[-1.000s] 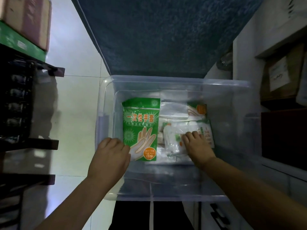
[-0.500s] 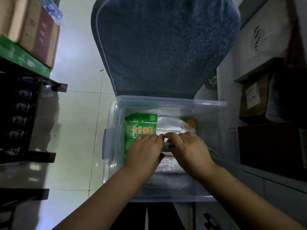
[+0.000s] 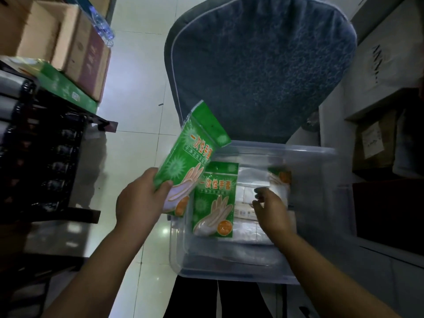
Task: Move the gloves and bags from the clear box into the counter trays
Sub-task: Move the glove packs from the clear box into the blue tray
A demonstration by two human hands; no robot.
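My left grip [image 3: 140,200] is closed around the lower end of a green glove pack [image 3: 192,154], thumb on its printed face. It holds the pack tilted in the air over the left rim of the clear box [image 3: 321,152]. My right grip [image 3: 273,210] hangs inside the box, fingers loosely curled, holding nothing. Beneath it lie white bags [image 3: 247,232]. Beside them a second glove pack [image 3: 215,203] lies flat on the left. A blue chair back [image 3: 263,65] rises just behind the box.

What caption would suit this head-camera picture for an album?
Left hand holds a green glove pack above the clear box; right hand hovers over the white bags inside.
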